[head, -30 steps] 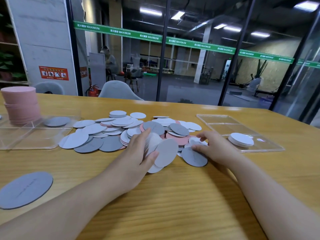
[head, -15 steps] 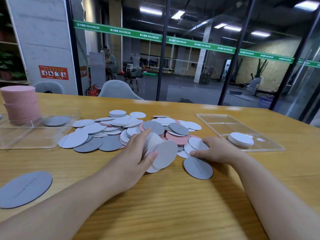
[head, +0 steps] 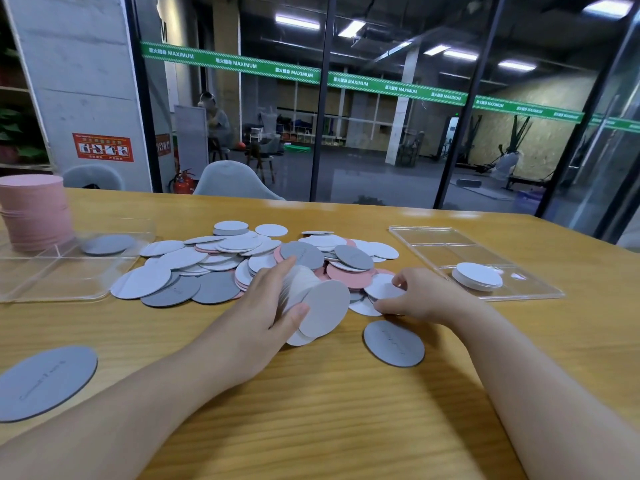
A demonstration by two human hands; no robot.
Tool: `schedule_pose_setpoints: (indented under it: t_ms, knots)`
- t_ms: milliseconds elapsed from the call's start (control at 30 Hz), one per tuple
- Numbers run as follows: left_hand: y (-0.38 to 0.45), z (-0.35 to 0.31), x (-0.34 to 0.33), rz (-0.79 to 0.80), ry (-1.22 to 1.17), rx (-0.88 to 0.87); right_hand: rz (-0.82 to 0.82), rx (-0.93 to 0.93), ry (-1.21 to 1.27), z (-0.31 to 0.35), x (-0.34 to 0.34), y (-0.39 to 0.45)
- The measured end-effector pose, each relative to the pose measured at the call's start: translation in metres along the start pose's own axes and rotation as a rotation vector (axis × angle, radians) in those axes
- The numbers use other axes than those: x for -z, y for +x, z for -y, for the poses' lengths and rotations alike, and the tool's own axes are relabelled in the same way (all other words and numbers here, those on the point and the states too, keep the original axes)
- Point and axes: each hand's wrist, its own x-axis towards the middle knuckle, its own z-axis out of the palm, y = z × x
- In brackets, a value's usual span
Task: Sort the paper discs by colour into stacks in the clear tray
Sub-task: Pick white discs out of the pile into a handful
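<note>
A loose pile of white, grey and pink paper discs [head: 221, 261] covers the middle of the wooden table. My left hand [head: 266, 306] grips a fanned stack of white discs [head: 322, 303] at the pile's near edge. My right hand [head: 422, 296] pinches a white disc [head: 381, 287] at the pile's right edge. A single grey disc [head: 393, 342] lies on the table just below that hand. The clear tray [head: 433, 244] at the right holds a short stack of white discs [head: 478, 277].
A second clear tray [head: 52, 271] at the left holds a tall pink stack [head: 34, 213] and one grey disc [head: 107, 244]. A large grey disc [head: 45, 382] lies near the table's front left. Glass walls and chairs stand behind the table.
My right hand slid a grey disc out of the pile toward me and left it on the table, then moved back to a white disc. The left hand kept its stack.
</note>
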Motion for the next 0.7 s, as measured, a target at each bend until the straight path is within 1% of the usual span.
schedule_pose_setpoints:
  t_ms: [133, 333, 467, 567, 633, 700]
  knots:
    - [0.0001, 0.0005, -0.0002, -0.007, -0.006, -0.001, 0.040, -0.042, -0.019, 0.0006, 0.0016, -0.0023]
    - [0.0001, 0.0000, -0.0003, -0.040, -0.020, 0.011, 0.022, 0.017, -0.067, -0.0027, 0.0026, -0.0021]
    - [-0.0006, -0.0002, 0.0001, -0.048, -0.012, 0.012, -0.085, 0.012, -0.047, -0.0010, 0.0011, -0.0012]
    - [-0.0004, 0.0000, 0.0003, -0.048, -0.022, 0.010, -0.103, -0.016, 0.087, -0.0045, 0.0016, -0.0018]
    - [0.0001, 0.0007, 0.0000, -0.050, -0.034, 0.012, -0.133, 0.021, 0.146, -0.0058, 0.0011, -0.0010]
    - [0.0005, 0.0014, -0.0003, -0.055, -0.044, 0.015, -0.201, 0.087, 0.183, -0.0056, 0.0015, 0.0004]
